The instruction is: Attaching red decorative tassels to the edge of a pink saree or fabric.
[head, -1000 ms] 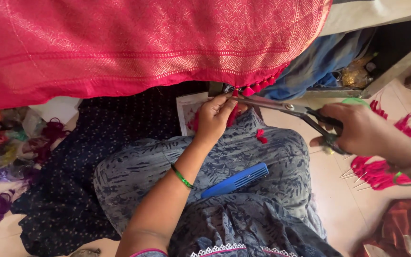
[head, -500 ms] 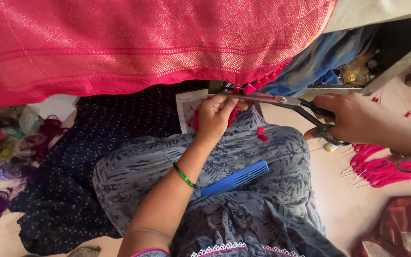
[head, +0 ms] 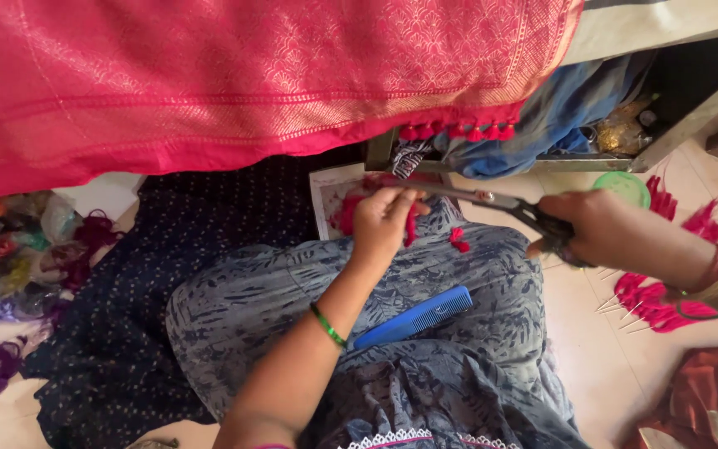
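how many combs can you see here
1. The blue comb lies on the grey patterned cloth over the person's lap, below the left hand and apart from it. More could be hidden under the fabrics.

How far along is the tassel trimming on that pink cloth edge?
Done: a short row of trimmed tassels hangs at the right end of the pink cloth. In hand: the left hand pinches a bunch of red thread while the right hand works the scissors at it. Left: the hem left of the row shows no tassels.
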